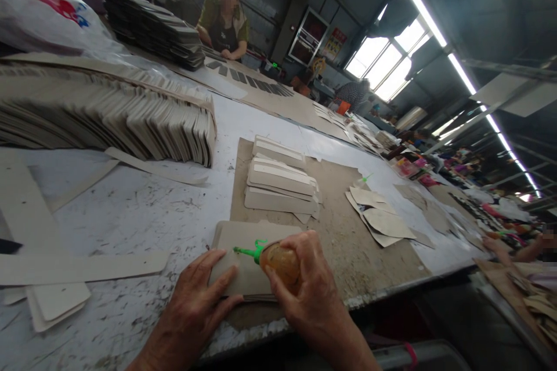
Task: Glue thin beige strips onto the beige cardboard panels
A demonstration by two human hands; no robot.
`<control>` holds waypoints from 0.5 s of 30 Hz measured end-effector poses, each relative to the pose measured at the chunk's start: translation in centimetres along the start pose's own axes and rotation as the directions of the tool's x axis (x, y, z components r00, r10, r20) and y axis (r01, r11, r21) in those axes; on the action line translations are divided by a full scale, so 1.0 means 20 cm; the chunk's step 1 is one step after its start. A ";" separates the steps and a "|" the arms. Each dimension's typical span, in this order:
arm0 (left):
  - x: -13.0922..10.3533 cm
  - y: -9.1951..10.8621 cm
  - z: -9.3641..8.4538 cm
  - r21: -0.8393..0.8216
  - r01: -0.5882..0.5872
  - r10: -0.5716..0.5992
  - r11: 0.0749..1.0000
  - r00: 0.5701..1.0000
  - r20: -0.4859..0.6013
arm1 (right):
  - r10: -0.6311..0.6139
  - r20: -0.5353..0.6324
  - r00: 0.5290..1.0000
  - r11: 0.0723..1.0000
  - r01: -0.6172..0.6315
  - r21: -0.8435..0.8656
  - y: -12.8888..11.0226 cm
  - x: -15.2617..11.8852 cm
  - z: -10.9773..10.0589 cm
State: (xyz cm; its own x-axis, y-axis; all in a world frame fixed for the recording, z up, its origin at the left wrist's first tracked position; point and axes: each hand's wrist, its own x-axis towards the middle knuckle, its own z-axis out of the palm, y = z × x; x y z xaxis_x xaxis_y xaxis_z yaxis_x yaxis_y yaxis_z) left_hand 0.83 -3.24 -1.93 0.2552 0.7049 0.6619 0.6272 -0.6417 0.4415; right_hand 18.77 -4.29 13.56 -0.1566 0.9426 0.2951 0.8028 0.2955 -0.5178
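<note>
My right hand [304, 278] is wrapped round an amber squeeze bottle [282, 264] with a green nozzle. The bottle lies tilted, its nozzle tip pointing left, just over a stack of beige rectangular pieces [248, 287]. My left hand [200, 295] rests with fingers spread on the left side of that stack, holding nothing. The stack sits at the near edge of a brown sheet [339, 232]. Behind it on the sheet are overlapping beige strips [281, 182], and to the right lie curved beige pieces [383, 217].
A long row of packed beige pieces [108, 110] stands at the left. Loose strips [87, 266] lie at the near left. A dark stack [150, 29] and a plastic bag [47, 8] are behind. A person [226, 23] works across the table [187, 208]; another person's hand shows far right.
</note>
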 end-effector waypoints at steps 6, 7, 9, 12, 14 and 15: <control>0.01 -0.01 0.01 0.007 -0.036 0.036 0.999 0.999 -0.025 | 0.131 -0.049 0.990 0.991 -0.130 0.012 0.04 -0.07 -0.09; 0.01 -0.01 0.01 0.005 -0.045 0.045 0.999 0.998 -0.033 | 0.195 -0.069 0.978 0.980 -0.193 0.039 0.05 -0.09 -0.12; 0.02 -0.02 0.01 -0.001 -0.060 0.060 0.998 0.997 -0.046 | 0.333 -0.129 0.934 0.942 -0.322 0.095 0.09 -0.15 -0.18; 0.02 -0.03 0.01 -0.006 -0.062 0.061 0.998 0.998 -0.023 | 0.458 -0.242 0.856 0.889 -0.441 0.124 0.17 -0.24 -0.27; 0.02 -0.04 0.01 -0.001 -0.083 0.083 0.997 0.997 -0.009 | 0.486 -0.296 0.822 0.872 -0.478 0.105 0.22 -0.30 -0.33; 0.02 -0.05 0.01 0.006 -0.099 0.099 0.995 0.995 -0.005 | 0.499 -0.307 0.811 0.863 -0.496 0.092 0.24 -0.33 -0.34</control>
State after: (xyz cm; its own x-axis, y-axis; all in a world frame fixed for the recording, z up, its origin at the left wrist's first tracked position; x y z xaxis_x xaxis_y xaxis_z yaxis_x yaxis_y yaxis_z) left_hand 0.47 -2.27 -2.19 0.3124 0.6361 0.7055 0.6030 -0.7066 0.3701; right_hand 27.65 -10.16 14.65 0.4500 0.8636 0.2273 0.7178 -0.1984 -0.6674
